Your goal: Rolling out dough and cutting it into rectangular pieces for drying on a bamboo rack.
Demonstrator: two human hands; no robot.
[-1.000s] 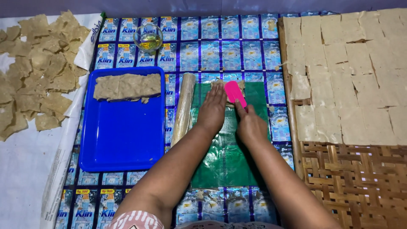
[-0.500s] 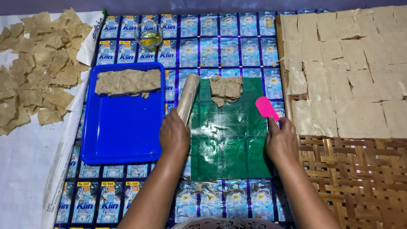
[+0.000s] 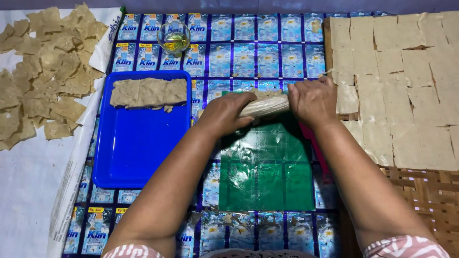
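- Head view: the left hand (image 3: 224, 112) and the right hand (image 3: 313, 98) both curl closed on the ends of a pale wooden rolling pin (image 3: 264, 106), lying across the far edge of the green plastic sheet (image 3: 267, 172).
- Likely risk: uneven pressure could tear the dough under the pin, or the slick sheet could slide.
- Just left sits a blue plastic tray (image 3: 138, 153) holding a tan dough slab (image 3: 148, 91); a small glass of oil (image 3: 173, 36) stands beyond, easily knocked.
- Cut pale squares (image 3: 406, 71) crowd the right.

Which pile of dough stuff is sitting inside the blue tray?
The long tan dough slab at the blue tray's far end. The other pieces lie on white cloth or woven mat.
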